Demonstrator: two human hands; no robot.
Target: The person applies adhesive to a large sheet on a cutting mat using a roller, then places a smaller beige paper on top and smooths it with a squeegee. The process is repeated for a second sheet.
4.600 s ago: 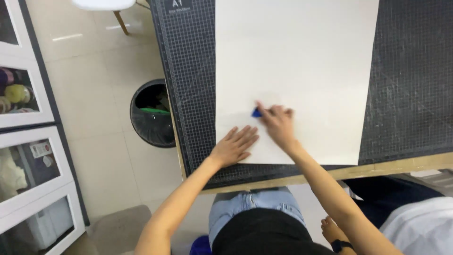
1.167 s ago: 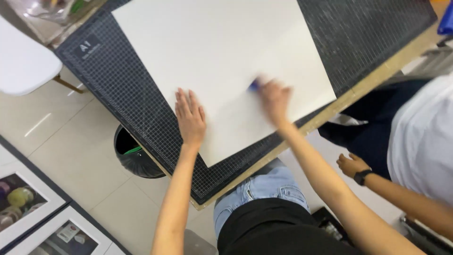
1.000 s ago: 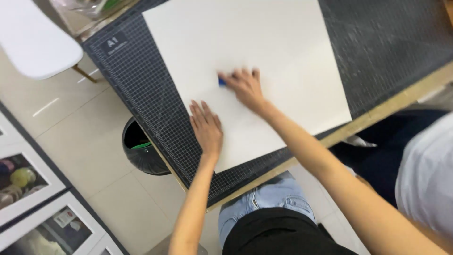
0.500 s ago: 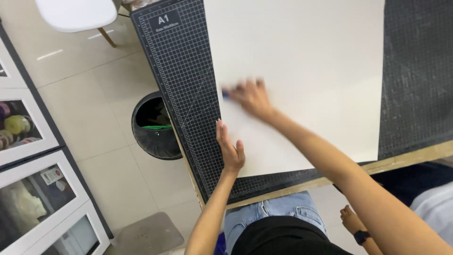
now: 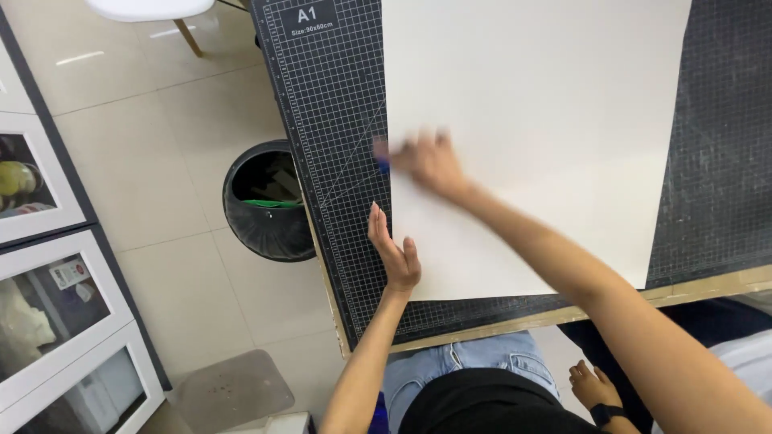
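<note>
- Nearest to me, a co-worker's hand (image 5: 593, 384) with a dark wristband rests low beside my lap, apart from my work.
- Just beyond, my left hand (image 5: 392, 249) stands on its edge, fingers straight and holding nothing, pressed against the left border of the white sheet (image 5: 547, 120) where it meets the black cutting mat (image 5: 338, 145).
- Further out, my right hand (image 5: 426, 161) is blurred at that same left border, fingers spread flat over a small blue tool (image 5: 383, 165); whether they close around it I cannot tell.
- Judging by this, the sheet already lies flat on the mat, and the tool has reached the sheet's edge; the far portion, beyond my hand, looks untouched.
- Off the table to the left, a black bin (image 5: 265, 201) stands on the tiled floor, with a white chair (image 5: 153, 10) farther away.
</note>
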